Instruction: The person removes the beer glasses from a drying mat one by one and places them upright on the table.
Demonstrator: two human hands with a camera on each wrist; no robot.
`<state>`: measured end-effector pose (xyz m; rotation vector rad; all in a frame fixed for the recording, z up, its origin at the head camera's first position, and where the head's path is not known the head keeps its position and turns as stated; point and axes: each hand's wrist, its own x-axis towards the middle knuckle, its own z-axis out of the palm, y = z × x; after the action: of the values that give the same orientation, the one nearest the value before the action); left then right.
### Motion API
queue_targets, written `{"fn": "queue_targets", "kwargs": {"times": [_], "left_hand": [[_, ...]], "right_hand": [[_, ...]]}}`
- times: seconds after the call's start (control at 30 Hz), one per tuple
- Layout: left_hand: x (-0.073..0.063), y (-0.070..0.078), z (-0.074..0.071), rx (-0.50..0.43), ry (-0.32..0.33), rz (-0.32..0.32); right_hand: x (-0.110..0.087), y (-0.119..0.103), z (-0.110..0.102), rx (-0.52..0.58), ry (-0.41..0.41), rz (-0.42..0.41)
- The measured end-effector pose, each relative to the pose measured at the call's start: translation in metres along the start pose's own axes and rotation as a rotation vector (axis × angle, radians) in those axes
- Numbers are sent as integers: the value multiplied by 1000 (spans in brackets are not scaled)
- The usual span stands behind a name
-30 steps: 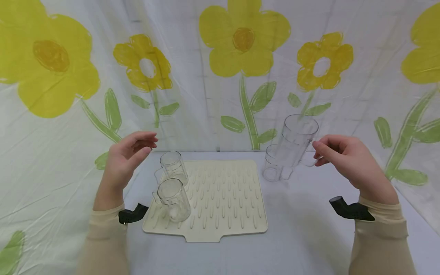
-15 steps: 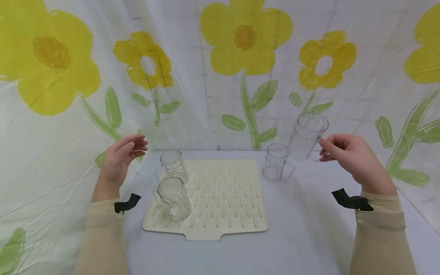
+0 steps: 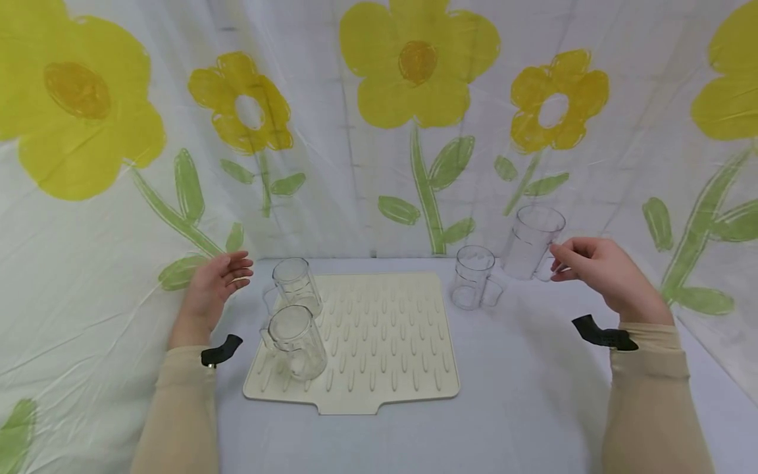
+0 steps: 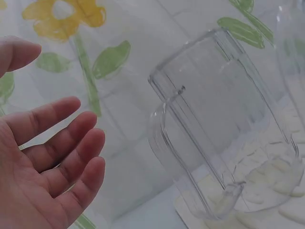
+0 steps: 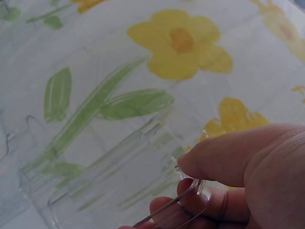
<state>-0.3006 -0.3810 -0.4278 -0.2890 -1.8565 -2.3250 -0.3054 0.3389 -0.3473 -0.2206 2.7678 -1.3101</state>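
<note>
By its handle my right hand pinches a clear glass mug at the back right; in the right wrist view the thumb and fingers close round that handle. Another clear mug stands on the table just left of it, its handle pointing right. My left hand hovers left of the mat with fingers spread loosely and nothing in them. Nearest to it, a clear mug stands on the mat's back left, handle toward the hand. In front of that one is a further clear mug.
A cream ribbed drying mat lies on the white table. Behind the table hangs a white curtain with yellow flowers. Black wrist cameras sit on both sleeves.
The right hand has moved the mug slightly right, away from the standing mug, then a little down toward the table. The left hand has moved left and down, its fingers opening out.
</note>
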Motion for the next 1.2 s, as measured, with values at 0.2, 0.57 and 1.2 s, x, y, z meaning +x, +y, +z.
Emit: {"fn": "queue_targets", "kwargs": {"times": [0.2,0.57,1.2], "left_hand": [[1,-24,-9,5,-5,-96],[1,-56,-10,-13,-22,-271],[1,-70,-14,21,13,-265]], "right_hand": [[12,20,4,8,-52,21],[27,52,17,90,-157,-16],[32,68,25,166,-383,54]]}}
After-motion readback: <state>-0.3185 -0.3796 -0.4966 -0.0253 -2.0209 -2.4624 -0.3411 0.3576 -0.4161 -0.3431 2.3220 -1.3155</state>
